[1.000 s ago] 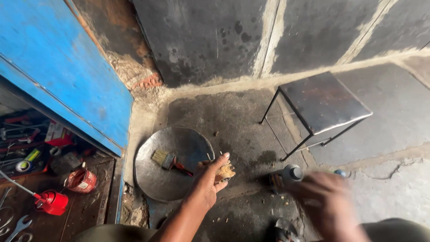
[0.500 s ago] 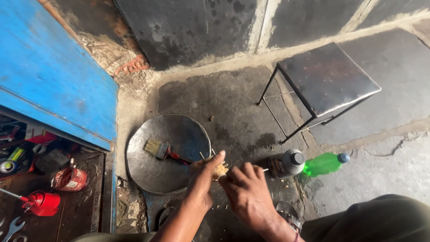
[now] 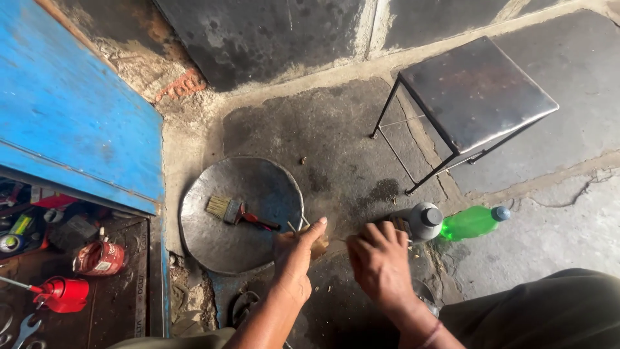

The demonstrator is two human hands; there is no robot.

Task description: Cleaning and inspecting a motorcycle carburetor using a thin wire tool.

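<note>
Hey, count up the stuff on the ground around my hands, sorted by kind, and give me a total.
Bottles: 2, one green, one grey with a dark cap
Round metal pans: 1
Paintbrushes: 1, lying in the pan
Metal stools: 1
Total: 5

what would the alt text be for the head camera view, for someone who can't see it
Seen from above, the left hand pinches a small tan object while the right hand hovers beside it, over a grimy concrete floor. Nearby lie a round metal pan holding a paintbrush, a green bottle, a grey-capped container and a metal stool.
</note>
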